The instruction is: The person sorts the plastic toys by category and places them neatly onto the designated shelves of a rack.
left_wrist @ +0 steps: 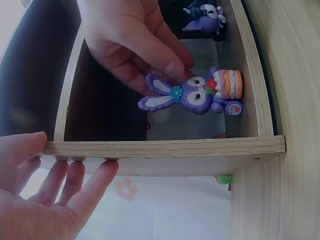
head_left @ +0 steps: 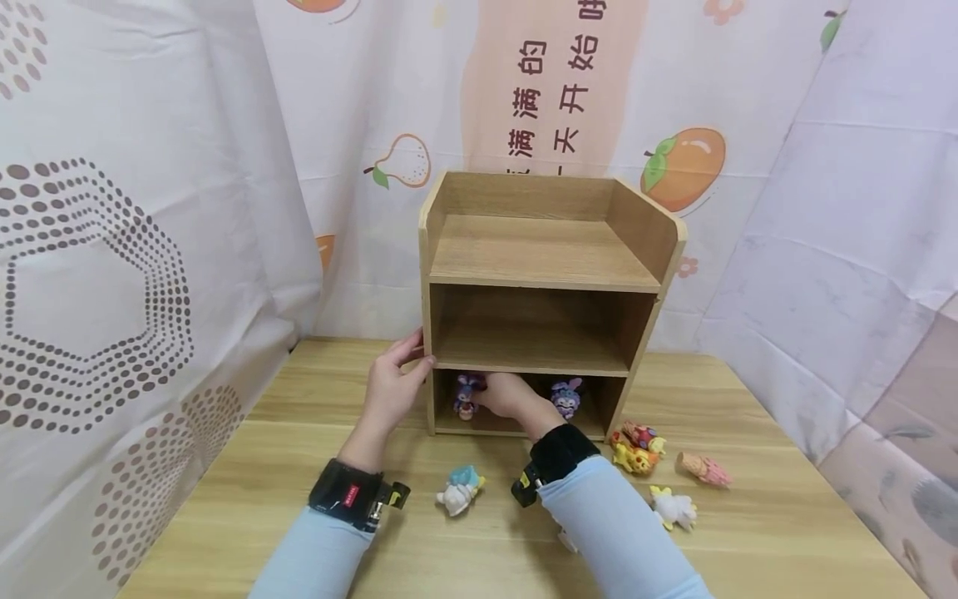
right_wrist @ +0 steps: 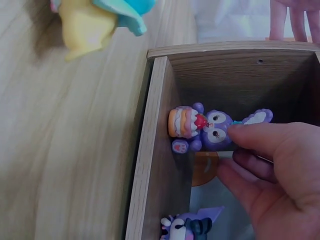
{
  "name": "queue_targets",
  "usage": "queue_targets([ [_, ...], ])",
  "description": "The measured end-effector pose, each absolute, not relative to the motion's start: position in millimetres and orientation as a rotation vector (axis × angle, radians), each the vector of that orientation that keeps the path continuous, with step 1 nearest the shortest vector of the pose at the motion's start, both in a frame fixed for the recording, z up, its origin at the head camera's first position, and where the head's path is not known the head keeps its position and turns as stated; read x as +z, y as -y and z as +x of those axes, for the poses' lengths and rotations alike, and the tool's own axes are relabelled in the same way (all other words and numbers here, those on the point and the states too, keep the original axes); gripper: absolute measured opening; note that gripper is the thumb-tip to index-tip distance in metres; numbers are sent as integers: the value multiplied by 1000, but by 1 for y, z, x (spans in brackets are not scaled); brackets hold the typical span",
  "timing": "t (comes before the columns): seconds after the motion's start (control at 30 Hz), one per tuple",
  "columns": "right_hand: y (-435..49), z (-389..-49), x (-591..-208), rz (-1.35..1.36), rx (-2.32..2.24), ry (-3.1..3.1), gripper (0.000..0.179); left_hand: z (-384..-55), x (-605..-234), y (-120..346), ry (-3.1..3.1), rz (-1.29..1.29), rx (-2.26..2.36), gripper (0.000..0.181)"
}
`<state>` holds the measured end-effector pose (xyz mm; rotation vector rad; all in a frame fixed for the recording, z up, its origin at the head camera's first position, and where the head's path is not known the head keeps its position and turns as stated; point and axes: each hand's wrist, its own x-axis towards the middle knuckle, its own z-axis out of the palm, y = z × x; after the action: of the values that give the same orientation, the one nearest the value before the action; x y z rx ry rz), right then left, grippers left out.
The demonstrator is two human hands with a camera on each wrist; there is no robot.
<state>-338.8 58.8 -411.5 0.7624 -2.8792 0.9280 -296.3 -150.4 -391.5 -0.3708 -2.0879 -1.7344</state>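
A purple rabbit figurine [left_wrist: 197,95] holding a strawberry cake stands upright in the bottom compartment of a small wooden shelf [head_left: 542,249], near its left wall. My right hand [right_wrist: 287,175] reaches in from the right and pinches the figurine at its head and ear. The thumb rests by the head, with the fingers partly hidden behind the figurine. Outside, my left hand [head_left: 397,378] touches the shelf's left side panel with its fingers fairly straight. To the right in the same compartment stands another purple figurine [head_left: 565,398].
On the table [head_left: 314,441] in front of the shelf lies a white and blue figurine [head_left: 460,489]. Several more lie at the right: a yellow and red cluster [head_left: 636,449], a pink one [head_left: 703,468] and a white one [head_left: 674,507]. A printed curtain [head_left: 359,225] hangs behind.
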Motion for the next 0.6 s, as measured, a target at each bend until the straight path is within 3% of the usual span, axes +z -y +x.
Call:
queue_targets([
  [0.6, -80, -313, -405, 881, 811, 2891, 45, -296, -392, 152, 2089, -371, -1748, 53],
])
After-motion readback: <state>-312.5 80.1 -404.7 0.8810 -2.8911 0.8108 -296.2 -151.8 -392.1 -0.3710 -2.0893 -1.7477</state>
